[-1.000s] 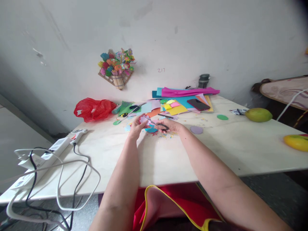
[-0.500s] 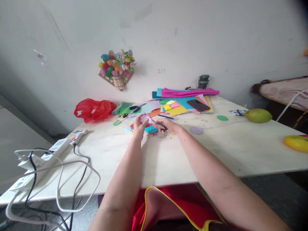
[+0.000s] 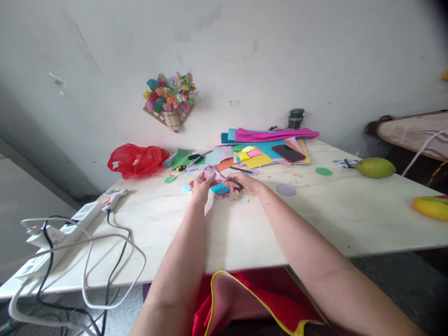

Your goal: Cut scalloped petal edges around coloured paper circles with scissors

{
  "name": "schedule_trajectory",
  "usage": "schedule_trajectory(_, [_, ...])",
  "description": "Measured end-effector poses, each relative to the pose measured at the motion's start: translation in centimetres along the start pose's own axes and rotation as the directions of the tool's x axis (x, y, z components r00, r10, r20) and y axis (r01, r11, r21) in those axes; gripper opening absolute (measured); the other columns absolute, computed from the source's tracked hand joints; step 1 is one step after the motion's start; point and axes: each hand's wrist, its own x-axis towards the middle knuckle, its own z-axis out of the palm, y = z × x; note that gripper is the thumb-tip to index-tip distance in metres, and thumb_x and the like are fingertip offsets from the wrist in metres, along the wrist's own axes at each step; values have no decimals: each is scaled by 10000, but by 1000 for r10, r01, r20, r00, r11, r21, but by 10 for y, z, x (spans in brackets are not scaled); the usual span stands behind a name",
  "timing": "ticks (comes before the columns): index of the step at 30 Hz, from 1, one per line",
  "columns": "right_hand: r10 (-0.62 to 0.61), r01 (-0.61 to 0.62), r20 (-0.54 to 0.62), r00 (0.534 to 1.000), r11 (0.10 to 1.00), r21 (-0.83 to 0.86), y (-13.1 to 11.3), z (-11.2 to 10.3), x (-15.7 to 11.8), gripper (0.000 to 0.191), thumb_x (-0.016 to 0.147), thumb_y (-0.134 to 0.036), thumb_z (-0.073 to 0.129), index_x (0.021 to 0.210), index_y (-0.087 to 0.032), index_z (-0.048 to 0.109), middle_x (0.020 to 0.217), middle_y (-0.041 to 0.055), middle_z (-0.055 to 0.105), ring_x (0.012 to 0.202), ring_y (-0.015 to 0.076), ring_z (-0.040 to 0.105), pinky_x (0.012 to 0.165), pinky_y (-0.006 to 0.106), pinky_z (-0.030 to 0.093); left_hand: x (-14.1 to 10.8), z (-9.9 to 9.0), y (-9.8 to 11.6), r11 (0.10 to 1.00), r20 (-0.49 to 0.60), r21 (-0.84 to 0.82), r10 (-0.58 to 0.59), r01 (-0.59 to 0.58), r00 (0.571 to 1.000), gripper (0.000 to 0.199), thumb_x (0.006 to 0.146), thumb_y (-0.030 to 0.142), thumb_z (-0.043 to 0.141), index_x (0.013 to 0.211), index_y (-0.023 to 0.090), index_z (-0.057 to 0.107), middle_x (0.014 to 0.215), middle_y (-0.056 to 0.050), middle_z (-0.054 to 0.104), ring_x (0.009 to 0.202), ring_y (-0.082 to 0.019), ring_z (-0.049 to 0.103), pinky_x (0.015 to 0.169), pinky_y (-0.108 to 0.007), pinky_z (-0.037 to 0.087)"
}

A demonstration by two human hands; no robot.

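My left hand (image 3: pixel 202 185) is closed on a small lilac piece of paper (image 3: pixel 209 173), holding it up over the table. In my right hand (image 3: pixel 246 182) are scissors (image 3: pixel 230 179) with dark handles, their blades pointing left to the edge of the lilac paper. Whether the blades are parted I cannot tell. Below the hands lie a blue paper circle (image 3: pixel 220 188), some red paper and tiny coloured scraps (image 3: pixel 241 199). A pen (image 3: pixel 242 170) rests just beyond my right hand.
A red plastic bag (image 3: pixel 136 160) and a second pair of scissors (image 3: pixel 199 157) lie at the back left. Coloured sheets (image 3: pixel 276 135) and a phone (image 3: pixel 289 153) are behind. To the right are a lilac circle (image 3: pixel 286 189) and a mango (image 3: pixel 376 168); a power strip (image 3: pixel 75 224) with cables occupies the left.
Both hands stay in nearly the same place. The lilac paper and the scissors have shifted only slightly against each other.
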Motion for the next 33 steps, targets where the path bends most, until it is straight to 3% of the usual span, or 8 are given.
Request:
schedule_trajectory(13, [-18,18,27,999,1000,6,4,-2,3,295,746,-415,652,784,-133,577,528,-49,512,397,43,408,389,170,293,-3,-1,2,998,25,-53,-25,26,999,468,506,393,837,825,148,597,630,20,610,541,-113,615,644,-267,537])
schedule_trajectory(23, [-11,12,-24,1000,999,38,1,0,1,281,733,-408,647,741,-143,554,513,-49,516,390,46,405,379,172,266,-5,4,0,988,12,-144,-58,60,998,425,500,337,835,814,126,641,683,-28,659,633,-159,646,649,-291,522])
schedule_trajectory(33, [-52,55,-44,998,995,87,5,0,4,315,716,-413,685,649,-155,518,503,-36,518,393,54,409,378,183,272,1,-3,-10,990,6,-121,-73,73,997,286,527,282,804,727,136,659,616,7,621,560,-104,566,583,-238,475])
